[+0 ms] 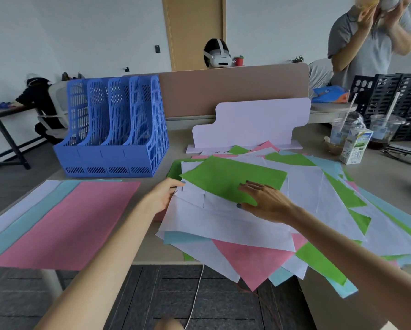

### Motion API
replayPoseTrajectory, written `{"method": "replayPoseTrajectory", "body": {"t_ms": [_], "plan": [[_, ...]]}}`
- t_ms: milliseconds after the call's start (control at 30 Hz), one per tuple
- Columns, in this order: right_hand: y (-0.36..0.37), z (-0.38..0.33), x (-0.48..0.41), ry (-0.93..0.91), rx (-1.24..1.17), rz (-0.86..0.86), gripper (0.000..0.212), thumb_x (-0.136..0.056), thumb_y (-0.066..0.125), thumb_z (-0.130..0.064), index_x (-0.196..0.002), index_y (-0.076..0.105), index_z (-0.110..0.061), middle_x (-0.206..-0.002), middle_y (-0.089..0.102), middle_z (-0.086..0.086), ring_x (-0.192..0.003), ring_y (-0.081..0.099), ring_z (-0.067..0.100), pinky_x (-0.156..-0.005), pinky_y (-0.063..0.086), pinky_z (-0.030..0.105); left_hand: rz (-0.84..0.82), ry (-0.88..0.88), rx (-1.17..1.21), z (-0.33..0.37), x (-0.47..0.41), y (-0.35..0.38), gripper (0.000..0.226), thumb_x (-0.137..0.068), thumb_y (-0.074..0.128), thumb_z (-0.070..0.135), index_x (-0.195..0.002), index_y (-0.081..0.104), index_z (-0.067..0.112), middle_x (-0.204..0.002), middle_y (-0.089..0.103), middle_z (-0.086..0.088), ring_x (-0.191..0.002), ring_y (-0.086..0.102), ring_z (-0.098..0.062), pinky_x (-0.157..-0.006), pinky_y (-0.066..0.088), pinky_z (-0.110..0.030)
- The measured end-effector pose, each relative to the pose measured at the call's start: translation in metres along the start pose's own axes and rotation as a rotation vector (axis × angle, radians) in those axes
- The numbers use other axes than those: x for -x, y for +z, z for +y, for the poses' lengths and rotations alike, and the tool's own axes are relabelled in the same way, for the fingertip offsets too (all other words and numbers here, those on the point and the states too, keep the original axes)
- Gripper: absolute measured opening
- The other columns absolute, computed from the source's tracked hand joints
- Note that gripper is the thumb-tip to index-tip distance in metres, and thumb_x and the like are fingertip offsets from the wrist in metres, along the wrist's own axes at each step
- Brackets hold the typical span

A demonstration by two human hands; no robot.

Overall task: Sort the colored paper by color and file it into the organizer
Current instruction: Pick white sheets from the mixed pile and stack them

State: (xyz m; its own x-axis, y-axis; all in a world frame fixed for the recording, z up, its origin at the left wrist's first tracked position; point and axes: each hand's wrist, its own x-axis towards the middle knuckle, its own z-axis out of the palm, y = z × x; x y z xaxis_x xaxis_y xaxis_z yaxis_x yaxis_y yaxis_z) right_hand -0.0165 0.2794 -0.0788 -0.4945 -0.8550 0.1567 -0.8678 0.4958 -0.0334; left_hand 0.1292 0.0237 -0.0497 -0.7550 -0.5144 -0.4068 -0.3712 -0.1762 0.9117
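Observation:
A messy pile of white, green, pink and light blue paper (259, 225) covers the table's right half. A green sheet (225, 177) lies on top. My right hand (264, 201) rests flat on its near edge, fingers spread. My left hand (164, 195) pinches the left edge of the sheets at the green sheet's corner. On the left lie sorted sheets: a pink one (71, 222) over a light blue one (30, 217) and a white one (14, 208). The blue four-slot organizer (111, 129) stands empty behind them.
A white shaped board (252, 125) stands behind the pile. Two plastic cups with straws (347, 132) and a small carton (355, 146) sit at the right, black organizers (394, 98) behind them. A person stands at the far right; others sit beyond the divider (233, 89).

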Motion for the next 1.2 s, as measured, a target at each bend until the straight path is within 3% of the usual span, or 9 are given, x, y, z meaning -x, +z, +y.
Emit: {"method": "replayPoseTrajectory", "body": {"t_ms": [100, 233, 400, 533, 667, 833, 933, 1100, 1200], "plan": [[0.009, 0.008, -0.009, 0.057, -0.028, -0.061, 0.073, -0.093, 0.037, -0.061, -0.152, 0.018, -0.022, -0.159, 0.012, -0.002, -0.147, 0.006, 0.015, -0.120, 0.008, 0.035, -0.058, -0.040, -0.021, 0.010, -0.006, 0.004, 0.037, -0.085, 0.061, 0.016, -0.119, 0.064, 0.004, -0.110, 0.068, -0.012, -0.091, 0.064, -0.027, -0.085, 0.048, -0.035], [0.017, 0.018, -0.017, 0.102, -0.060, -0.031, 0.065, -0.093, 0.037, -0.060, -0.149, 0.028, -0.027, -0.156, 0.024, -0.006, -0.144, 0.021, 0.014, -0.115, 0.018, 0.032, -0.096, -0.110, -0.184, 0.023, -0.012, 0.019, 0.025, -0.080, 0.074, 0.021, -0.103, 0.069, 0.013, -0.100, 0.069, -0.007, -0.088, 0.065, -0.024, -0.085, 0.050, -0.032], [0.021, 0.024, -0.023, 0.109, -0.055, 0.086, 0.054, -0.094, 0.041, -0.055, -0.140, 0.045, -0.027, -0.146, 0.043, -0.008, -0.135, 0.037, 0.016, -0.109, 0.028, 0.031, -0.058, -0.134, -0.369, 0.022, -0.058, 0.029, 0.091, -0.034, 0.091, 0.022, -0.119, 0.063, 0.009, -0.118, 0.066, -0.010, -0.107, 0.063, -0.028, -0.098, 0.047, -0.044], [0.024, 0.030, -0.026, 0.122, -0.118, 0.143, 0.044, -0.095, 0.044, -0.050, -0.128, 0.057, -0.026, -0.133, 0.055, -0.009, -0.121, 0.045, 0.017, -0.101, 0.036, 0.031, 0.091, -0.062, -0.476, 0.023, -0.044, 0.049, 0.051, -0.065, 0.080, 0.008, -0.108, 0.055, 0.000, -0.107, 0.056, -0.011, -0.095, 0.054, -0.027, -0.081, 0.042, -0.028], [0.023, 0.033, -0.026, 0.161, -0.199, 0.203, 0.032, -0.094, 0.048, -0.042, -0.112, 0.065, -0.022, -0.118, 0.062, -0.007, -0.108, 0.048, 0.017, -0.089, 0.042, 0.031, 0.158, 0.003, -0.407, 0.017, -0.050, 0.059, 0.064, -0.073, 0.076, 0.010, -0.129, 0.047, -0.001, -0.117, 0.053, -0.012, -0.103, 0.052, -0.028, -0.081, 0.040, -0.029], [0.023, 0.035, -0.021, 0.147, -0.236, 0.205, 0.026, -0.093, 0.053, -0.034, -0.110, 0.066, -0.020, -0.115, 0.062, -0.007, -0.107, 0.048, 0.016, -0.087, 0.041, 0.029, 0.141, 0.010, -0.348, 0.008, -0.046, 0.068, 0.095, -0.066, 0.086, 0.014, -0.143, 0.032, 0.000, -0.142, 0.042, -0.010, -0.130, 0.041, -0.027, -0.101, 0.037, -0.034], [0.025, 0.036, -0.018, 0.145, -0.191, 0.215, 0.026, -0.091, 0.054, -0.032, -0.112, 0.065, -0.022, -0.120, 0.060, -0.006, -0.113, 0.049, 0.017, -0.092, 0.040, 0.029, 0.155, 0.081, -0.353, 0.006, -0.043, 0.071, 0.087, -0.062, 0.085, 0.011, -0.136, 0.041, -0.002, -0.133, 0.051, -0.011, -0.121, 0.048, -0.028, -0.098, 0.042, -0.033], [0.022, 0.036, -0.014, 0.245, -0.194, 0.105, 0.040, -0.097, 0.043, -0.042, -0.133, 0.047, -0.025, -0.138, 0.049, -0.003, -0.125, 0.048, 0.022, -0.102, 0.035, 0.030, 0.157, 0.184, -0.331, 0.015, -0.036, 0.066, 0.050, -0.070, 0.077, 0.002, -0.114, 0.055, -0.004, -0.111, 0.061, -0.011, -0.101, 0.058, -0.025, -0.086, 0.045, -0.030], [0.020, 0.034, -0.014, 0.274, -0.174, 0.060, 0.046, -0.099, 0.034, -0.045, -0.142, 0.038, -0.027, -0.150, 0.037, -0.004, -0.135, 0.039, 0.019, -0.108, 0.030, 0.032, 0.195, 0.280, -0.320, 0.020, -0.032, 0.051, 0.056, -0.050, 0.084, 0.020, -0.101, 0.065, 0.008, -0.099, 0.069, -0.004, -0.092, 0.065, -0.022, -0.091, 0.050, -0.036]]}}
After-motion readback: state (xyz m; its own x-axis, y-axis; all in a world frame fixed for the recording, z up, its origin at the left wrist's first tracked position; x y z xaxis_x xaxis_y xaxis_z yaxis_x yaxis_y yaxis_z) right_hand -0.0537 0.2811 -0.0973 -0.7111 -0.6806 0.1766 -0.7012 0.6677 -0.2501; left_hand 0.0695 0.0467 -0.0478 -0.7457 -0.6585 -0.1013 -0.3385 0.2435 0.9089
